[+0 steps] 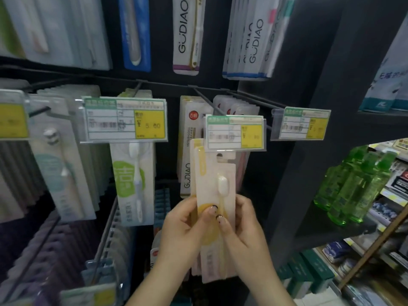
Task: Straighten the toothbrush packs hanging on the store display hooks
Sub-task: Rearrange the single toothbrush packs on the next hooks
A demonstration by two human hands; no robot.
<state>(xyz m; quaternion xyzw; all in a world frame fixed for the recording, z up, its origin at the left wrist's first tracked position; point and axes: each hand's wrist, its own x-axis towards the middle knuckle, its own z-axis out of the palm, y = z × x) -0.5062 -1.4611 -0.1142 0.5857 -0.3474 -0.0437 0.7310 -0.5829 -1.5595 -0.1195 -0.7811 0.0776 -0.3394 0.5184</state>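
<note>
Yellow pack [217,184] gripped w/ curled fingers by left hand [184,226] & right hand [242,228]; squaring underway, next: level it under hook.

dark display panel [167,85] | wire hooks [207,100] carry hanging toothbrush packs [132,184], price tags [124,119] at hook tips | right shelf [313,219]: green bottles [353,186] standing
</note>
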